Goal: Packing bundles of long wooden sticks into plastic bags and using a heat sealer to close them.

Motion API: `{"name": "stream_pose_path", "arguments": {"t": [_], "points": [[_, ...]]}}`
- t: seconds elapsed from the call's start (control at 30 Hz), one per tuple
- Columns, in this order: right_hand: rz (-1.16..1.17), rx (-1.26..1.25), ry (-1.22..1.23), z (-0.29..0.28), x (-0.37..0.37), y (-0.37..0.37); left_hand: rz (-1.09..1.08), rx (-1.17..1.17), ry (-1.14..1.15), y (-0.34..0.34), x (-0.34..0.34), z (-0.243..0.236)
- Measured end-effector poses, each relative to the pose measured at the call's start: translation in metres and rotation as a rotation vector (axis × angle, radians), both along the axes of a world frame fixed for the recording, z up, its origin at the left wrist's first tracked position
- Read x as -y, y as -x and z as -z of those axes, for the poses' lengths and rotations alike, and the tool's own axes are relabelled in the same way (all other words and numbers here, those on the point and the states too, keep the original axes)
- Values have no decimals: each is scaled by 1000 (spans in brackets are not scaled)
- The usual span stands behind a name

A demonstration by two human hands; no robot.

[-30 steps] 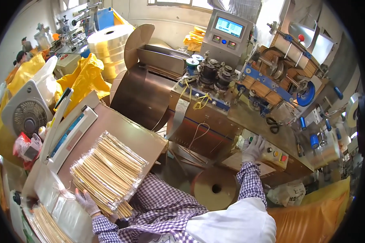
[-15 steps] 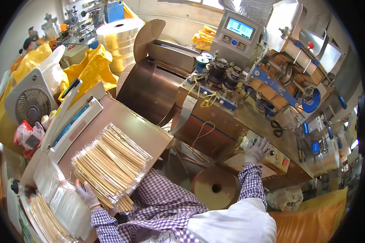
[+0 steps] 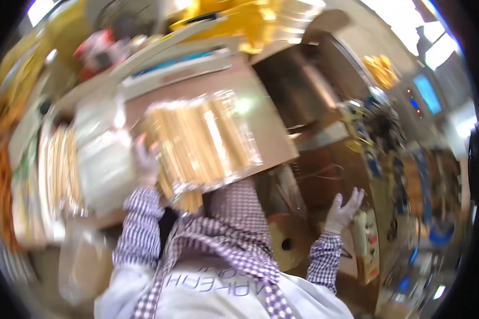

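A layered pile of thin tan sticks in clear plastic wrapping [image 3: 199, 141] lies on the tabletop [image 3: 277, 143] in front of me. At its left side is my left hand [image 3: 146, 164], in a pale glove with the fingertips bare; its fingers are extended and blurred, and whether they touch the pile I cannot tell. My right hand [image 3: 344, 212], also in a pale glove, is raised with fingers spread and holds nothing. It is beside the machine's button panel [image 3: 368, 244], apart from the buttons.
Clear plastic bags [image 3: 104, 170] and more wrapped sticks [image 3: 64, 170] lie left. A long white device with a blue strip [image 3: 178, 66] borders the table's back. A film roll [image 3: 287, 250] sits low between table and machine. The machine's lit screen [image 3: 427, 94] is far right.
My right hand has come off the button panel and its fingers have spread. My left hand stays beside the pile. The view has swung left and is blurred.
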State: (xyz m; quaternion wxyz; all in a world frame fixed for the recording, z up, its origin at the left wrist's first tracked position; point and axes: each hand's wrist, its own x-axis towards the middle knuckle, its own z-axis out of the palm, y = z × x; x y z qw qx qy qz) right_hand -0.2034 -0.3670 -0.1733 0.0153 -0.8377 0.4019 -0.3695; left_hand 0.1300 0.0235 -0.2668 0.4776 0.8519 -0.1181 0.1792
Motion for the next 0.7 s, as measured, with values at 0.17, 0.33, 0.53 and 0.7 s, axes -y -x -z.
{"name": "stream_pose_path", "arguments": {"t": [0.17, 0.33, 0.53, 0.7], "points": [[-1131, 61, -271, -15, -162, -177, -130, -63, -176, -2, -12, 9], [-694, -922, -323, 7, -230, -306, -147, -309, -110, 10, 0, -16], [-740, -879, -495, 9, -249, -345, -59, -537, 253, 0, 6, -23], [-776, -478, -1349, 17, -253, -353, 180, -825, 784, -10, 1, -28]]}}
